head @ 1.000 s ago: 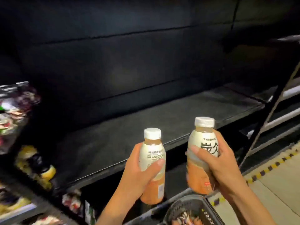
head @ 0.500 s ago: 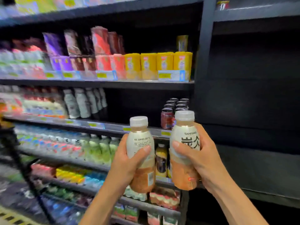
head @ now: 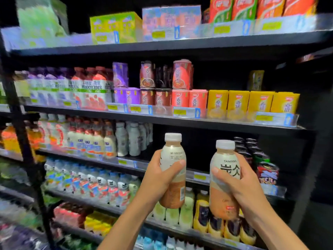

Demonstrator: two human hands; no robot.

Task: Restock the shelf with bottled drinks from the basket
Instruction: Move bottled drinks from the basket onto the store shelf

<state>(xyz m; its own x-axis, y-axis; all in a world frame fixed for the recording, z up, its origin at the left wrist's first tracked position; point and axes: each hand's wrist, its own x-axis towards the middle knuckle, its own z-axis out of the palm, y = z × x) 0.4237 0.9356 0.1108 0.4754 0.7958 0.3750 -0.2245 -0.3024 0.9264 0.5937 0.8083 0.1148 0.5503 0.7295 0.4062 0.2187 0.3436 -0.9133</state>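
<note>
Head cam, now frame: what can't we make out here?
- Basket: not in the head view.
- Left bottle: only the back label faces the camera, its print too small; left hand covers its left side.
- Right bottle: right hand hides part of the label.
- Price tags: motion-blurred, unreadable.
- Dark gap behind the bottles: depth and contents lost in shadow.

both forearms reach up and forward, bare; the left hand [head: 158, 177] and the right hand [head: 239, 183] are each closed around something, thumbs across the front, held side by side
</note>
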